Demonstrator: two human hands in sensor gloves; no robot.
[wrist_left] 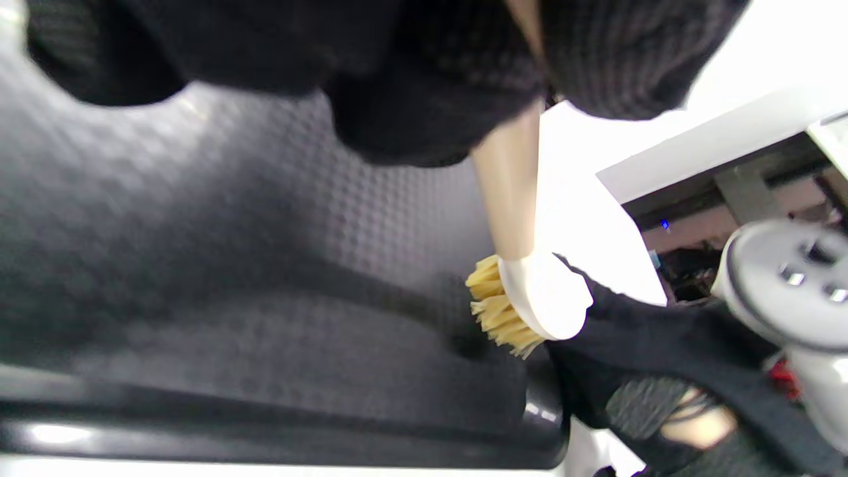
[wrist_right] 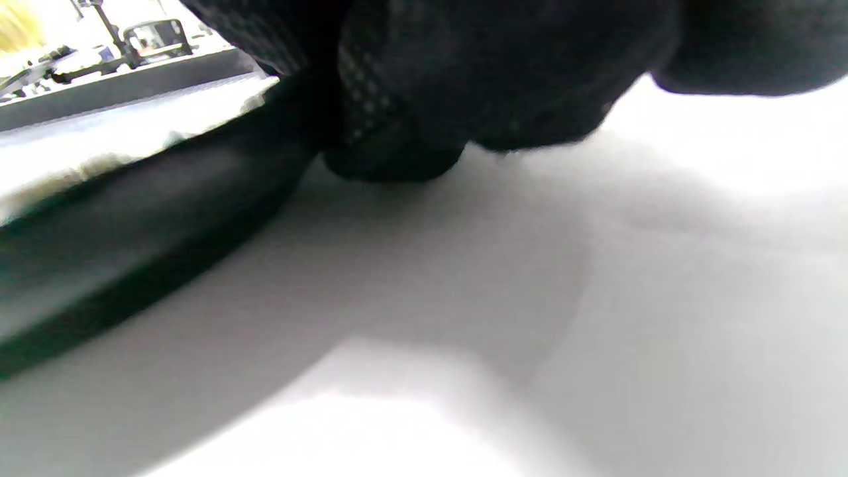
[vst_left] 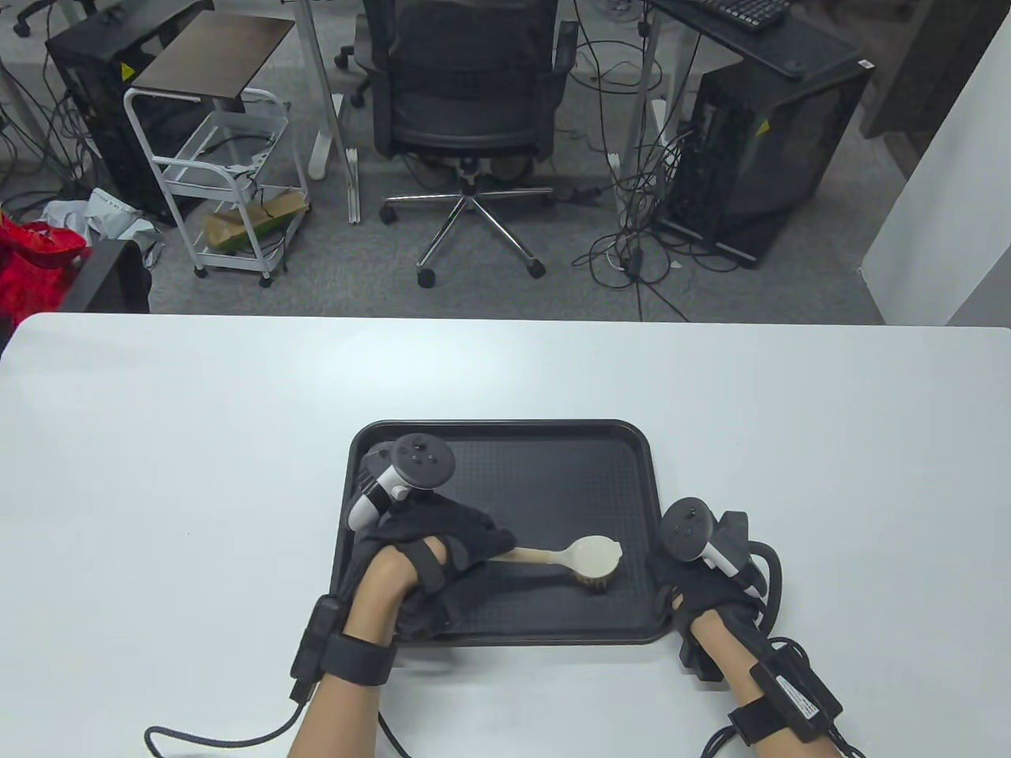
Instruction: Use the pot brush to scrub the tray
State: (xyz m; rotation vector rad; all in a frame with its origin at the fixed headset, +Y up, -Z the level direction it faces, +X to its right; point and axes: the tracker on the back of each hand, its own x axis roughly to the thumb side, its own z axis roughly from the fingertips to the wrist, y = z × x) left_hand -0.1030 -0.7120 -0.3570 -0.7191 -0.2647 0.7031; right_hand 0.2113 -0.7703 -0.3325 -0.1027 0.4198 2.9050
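A black textured tray [vst_left: 553, 474] lies on the white table near the front edge. My left hand [vst_left: 454, 545] grips the wooden handle of a pot brush [vst_left: 592, 557], whose round head rests bristles-down on the tray's right part. In the left wrist view the brush [wrist_left: 523, 291] has yellow bristles touching the tray floor [wrist_left: 232, 265]. My right hand [vst_left: 671, 580] holds the tray's right rim, fingers curled at its edge. In the right wrist view the gloved fingers [wrist_right: 397, 119] rest on the table beside the tray rim [wrist_right: 132, 225].
The white table [vst_left: 197, 474] spreads wide on both sides of the tray. Glove cables [vst_left: 205, 738] trail off the front edge. Beyond the table stand an office chair [vst_left: 470, 103], a white cart [vst_left: 229, 181] and computer towers [vst_left: 758, 158].
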